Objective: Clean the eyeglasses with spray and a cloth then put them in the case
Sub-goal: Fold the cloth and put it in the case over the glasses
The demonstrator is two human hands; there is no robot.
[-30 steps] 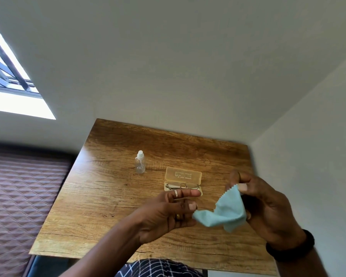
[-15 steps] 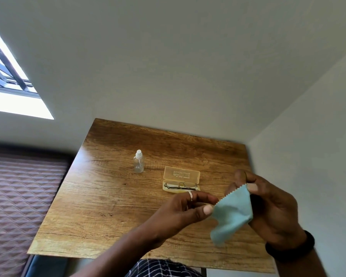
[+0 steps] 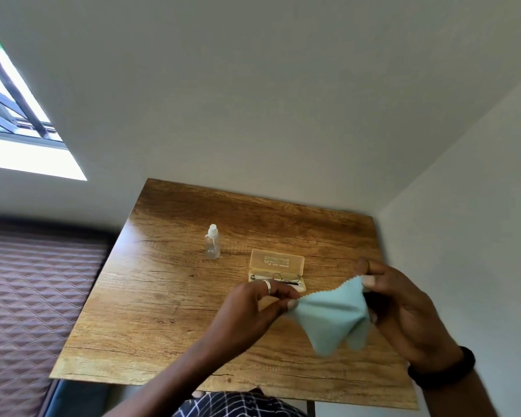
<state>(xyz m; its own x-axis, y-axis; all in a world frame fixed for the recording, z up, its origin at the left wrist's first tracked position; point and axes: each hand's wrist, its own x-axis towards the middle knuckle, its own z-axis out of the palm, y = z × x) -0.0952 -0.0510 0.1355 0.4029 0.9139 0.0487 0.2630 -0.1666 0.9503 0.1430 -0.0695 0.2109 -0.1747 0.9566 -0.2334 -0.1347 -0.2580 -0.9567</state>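
A light blue cloth [image 3: 334, 320] with a zigzag edge is stretched between both hands above the wooden table [image 3: 169, 296]. My left hand [image 3: 253, 311] pinches its left corner; my right hand [image 3: 403, 308] pinches its upper right corner. Behind the hands lies an open yellowish glasses case [image 3: 278, 261] with thin-framed eyeglasses [image 3: 286, 277] resting in its lower half, partly hidden by my left fingers. A small clear spray bottle [image 3: 212, 242] with a white cap stands upright to the left of the case.
The table sits in a corner, with white walls behind and to the right [image 3: 463, 236]. A brown quilted surface [image 3: 27, 296] lies left of the table, below a window [image 3: 12, 121].
My left hand closed its fingers on the cloth's left corner and the two hands drew apart, spreading the cloth from a bunched shape into a stretched sheet.
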